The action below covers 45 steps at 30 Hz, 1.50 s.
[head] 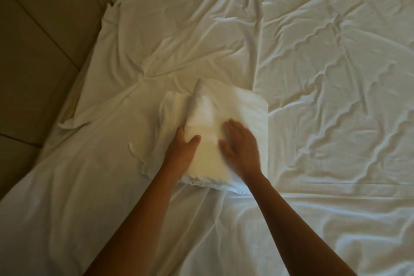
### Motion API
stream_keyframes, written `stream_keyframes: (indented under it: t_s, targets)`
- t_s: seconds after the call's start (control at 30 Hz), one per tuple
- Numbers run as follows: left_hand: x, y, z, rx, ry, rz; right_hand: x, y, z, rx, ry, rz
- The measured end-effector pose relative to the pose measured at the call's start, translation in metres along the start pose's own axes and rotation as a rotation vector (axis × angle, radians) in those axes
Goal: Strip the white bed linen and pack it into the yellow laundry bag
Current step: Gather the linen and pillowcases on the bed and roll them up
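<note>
Both forearms reach up to a folded white bundle (212,132) lying mid-bed on the creased bottom sheet (313,74). Left hand (182,149) grips the bundle's left edge, thumb on top; right hand (240,144) presses flat on it, fingers straight. Folding seems the step in hand (no yellow bag shows). Next likely needs lifting the bundle, then stripping the sheet.
</note>
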<state>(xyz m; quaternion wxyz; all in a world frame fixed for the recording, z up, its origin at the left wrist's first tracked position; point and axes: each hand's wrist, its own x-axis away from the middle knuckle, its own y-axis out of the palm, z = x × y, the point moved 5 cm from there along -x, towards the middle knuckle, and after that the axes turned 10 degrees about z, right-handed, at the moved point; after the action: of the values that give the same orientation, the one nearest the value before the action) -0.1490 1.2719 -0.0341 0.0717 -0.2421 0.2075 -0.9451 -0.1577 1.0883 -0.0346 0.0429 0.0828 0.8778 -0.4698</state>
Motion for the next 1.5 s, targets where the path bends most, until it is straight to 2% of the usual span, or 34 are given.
stream_keyframes:
  t_s: [0.07, 0.17, 0.23, 0.3, 0.37, 0.5, 0.63, 0.7, 0.8, 0.9, 0.97, 1.03, 1.17, 1.23, 1.33, 1.37, 1.5]
  targets:
    - [-0.004, 0.000, 0.000, 0.011, -0.074, 0.009, 0.003, -0.010, 0.020, 0.098, 0.201, 0.097]
    - [-0.009, 0.000, -0.004, 0.097, -0.151, 0.003, 0.017, -0.013, 0.054, -0.076, 0.650, 0.020]
    - [-0.008, -0.003, -0.011, 0.137, -0.170, 0.002, 0.021, -0.013, 0.069, -0.264, 0.800, 0.013]
    - [-0.005, -0.008, -0.016, 0.166, -0.169, 0.022, 0.021, -0.014, 0.075, -0.410, 0.839, 0.029]
    - [0.000, -0.015, -0.015, 0.198, -0.132, 0.036, 0.020, -0.016, 0.072, -0.480, 0.825, 0.046]
    - [0.007, -0.035, -0.009, 0.232, -0.042, 0.072, 0.016, -0.019, 0.055, -0.450, 0.775, 0.063]
    - [0.003, -0.072, -0.022, 0.234, -0.030, 0.151, 0.009, -0.020, 0.026, -0.220, 0.671, 0.085]
    - [-0.006, -0.084, -0.035, 0.190, -0.055, 0.172, 0.005, -0.011, 0.009, -0.079, 0.617, 0.044]
    - [-0.020, -0.087, -0.045, 0.041, -0.060, 0.194, 0.004, 0.007, -0.002, 0.092, 0.592, -0.020]
    - [-0.027, -0.076, -0.037, -0.275, -0.004, 0.213, 0.007, 0.016, 0.002, 0.165, 0.605, 0.007]
    - [-0.022, -0.064, -0.022, -0.490, 0.038, 0.268, 0.012, 0.018, 0.003, 0.185, 0.593, 0.025]
    - [-0.015, -0.053, -0.012, -0.589, 0.091, 0.350, 0.015, 0.019, -0.001, 0.193, 0.557, 0.026]
    - [-0.019, -0.043, -0.033, -0.661, 0.231, 0.422, 0.002, 0.025, -0.018, 0.310, 0.237, -0.008]
    - [-0.024, -0.041, -0.043, -0.634, 0.333, 0.400, -0.010, 0.033, -0.021, 0.349, 0.129, -0.067]
    - [-0.030, -0.028, -0.043, -0.751, 0.637, 0.287, -0.029, 0.043, -0.017, 0.351, 0.111, -0.089]
    - [-0.036, -0.026, -0.043, -0.776, 0.676, 0.249, -0.036, 0.047, -0.015, 0.357, 0.107, -0.095]
    - [-0.067, -0.028, -0.056, -0.773, 0.563, 0.182, -0.067, 0.068, -0.014, 0.356, 0.098, -0.161]
